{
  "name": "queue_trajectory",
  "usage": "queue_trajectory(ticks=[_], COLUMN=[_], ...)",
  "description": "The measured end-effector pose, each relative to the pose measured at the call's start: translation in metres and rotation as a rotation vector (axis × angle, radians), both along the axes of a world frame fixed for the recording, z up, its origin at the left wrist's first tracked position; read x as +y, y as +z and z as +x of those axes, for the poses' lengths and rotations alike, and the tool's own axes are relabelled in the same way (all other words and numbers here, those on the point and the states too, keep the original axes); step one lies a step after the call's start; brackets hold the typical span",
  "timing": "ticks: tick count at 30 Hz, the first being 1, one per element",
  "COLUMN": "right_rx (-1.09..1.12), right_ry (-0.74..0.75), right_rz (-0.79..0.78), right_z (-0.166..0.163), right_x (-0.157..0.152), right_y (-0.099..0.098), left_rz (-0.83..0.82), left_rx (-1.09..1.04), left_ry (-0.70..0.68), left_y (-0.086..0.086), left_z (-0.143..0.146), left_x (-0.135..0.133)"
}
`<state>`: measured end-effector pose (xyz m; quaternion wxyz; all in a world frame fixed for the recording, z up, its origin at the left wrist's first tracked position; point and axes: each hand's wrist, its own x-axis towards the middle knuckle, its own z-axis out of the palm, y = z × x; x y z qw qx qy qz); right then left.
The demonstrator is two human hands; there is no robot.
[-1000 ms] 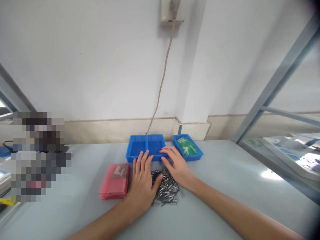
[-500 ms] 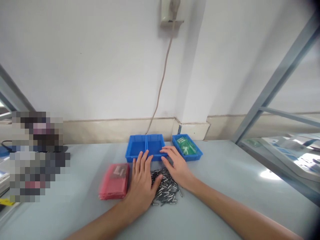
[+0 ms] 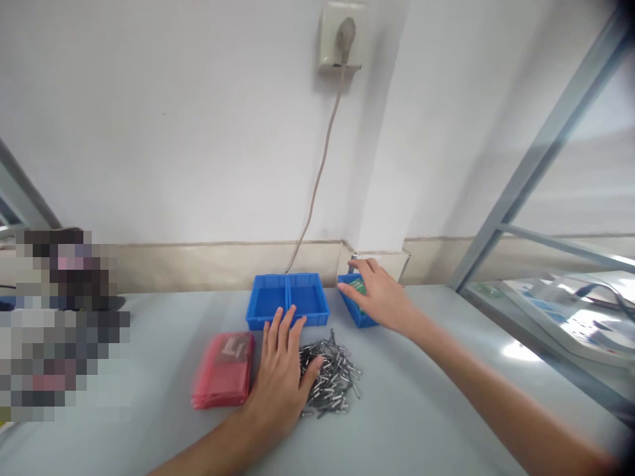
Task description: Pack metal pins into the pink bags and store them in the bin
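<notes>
My left hand (image 3: pixel 282 373) rests with fingers spread at the left side of a pile of small metal pins or rivets (image 3: pixel 333 373). Its thumb lies over the pile's edge, and nothing is held. To its left is a stack of red plastic bags (image 3: pixel 223 377). My right hand (image 3: pixel 380 294) is over the smaller blue tray (image 3: pixel 354 311) at the back right, fingers apart and slightly curved. Green packets (image 3: pixel 358 286) show in that tray, mostly hidden behind the hand. Just beyond my left fingertips stands a two-compartment blue tray (image 3: pixel 325 311).
A cord runs down the wall from a socket (image 3: pixel 344 36) to behind the trays. Metal frame posts (image 3: pixel 533 158) stand at both sides. A blurred-out person (image 3: pixel 69 317) is at the far left. Flat items (image 3: pixel 570 311) lie beyond the right frame.
My right hand has moved from the pile's right edge back and right to over the small blue tray. My left hand stays by the pile. The view has tilted slightly up.
</notes>
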<state>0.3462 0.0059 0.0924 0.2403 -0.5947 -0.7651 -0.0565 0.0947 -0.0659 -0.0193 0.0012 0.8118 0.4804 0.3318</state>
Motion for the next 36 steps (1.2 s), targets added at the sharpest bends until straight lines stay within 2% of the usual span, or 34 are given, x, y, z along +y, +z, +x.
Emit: queue_trajectory(ticks=[2, 5, 12, 22, 29, 36], right_rx=[-0.118, -0.324, -0.384, -0.426, -0.444, -0.467], right_ry=[-0.097, -0.247, -0.368, -0.387, -0.367, -0.329], right_rz=[-0.097, -0.183, -0.171, -0.226, -0.219, -0.285], right_z=[0.002, -0.002, -0.007, 0.001, -0.007, -0.012], right_x=[0.004, 0.009, 0.017, 0.027, 0.033, 0.042], right_y=[0.006, 0.001, -0.015, -0.024, -0.025, -0.025], left_rz=[-0.002, 0.001, -0.012, -0.038, -0.045, -0.052], left_rx=[-0.009, -0.008, 0.018, 0.016, 0.022, 0.019], left_ry=[-0.008, -0.037, -0.104, -0.125, -0.125, -0.133], left_y=[0.002, 0.005, 0.01, 0.011, 0.01, 0.011], left_z=[0.0, -0.001, -0.003, -0.004, -0.004, -0.004], left_x=[-0.001, -0.004, -0.009, -0.008, -0.008, -0.008])
